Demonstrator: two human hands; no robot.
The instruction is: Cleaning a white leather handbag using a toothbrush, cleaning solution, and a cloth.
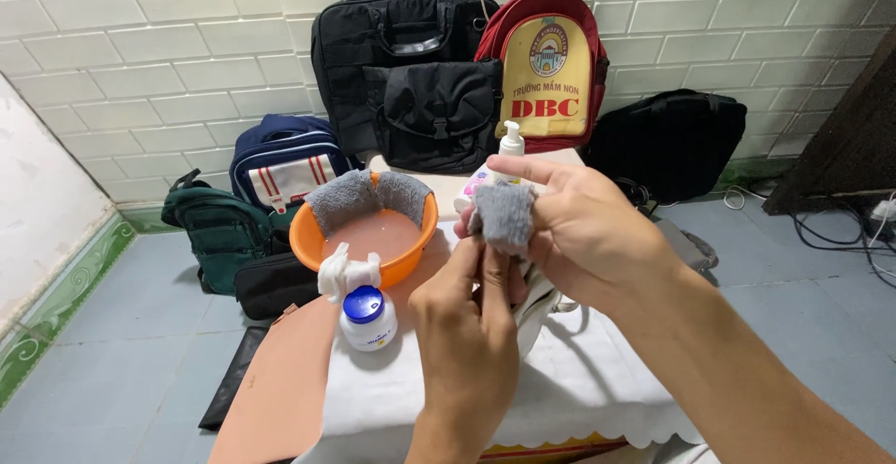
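Note:
My right hand [588, 226] holds a small grey fuzzy cloth [505, 214] wrapped over its fingers, index finger stretched out to the left. My left hand [467, 324] rises from below and pinches the lower edge of that cloth. Both hands hover over a small table with a white cloth [569, 380]. Left of them sits an orange basin [317, 238] with another grey cloth [359, 193] draped over its far rim. A white bottle with a blue cap [366, 319] stands in front of the basin.
A white pump bottle [510, 139] stands behind my hands. Several bags lean against the tiled wall: black [401, 63], red and yellow [551, 72], navy [280, 161], green [219, 231]. A brown flat bag [280, 389] leans at the table's left. Cables lie on the floor at right [840, 231].

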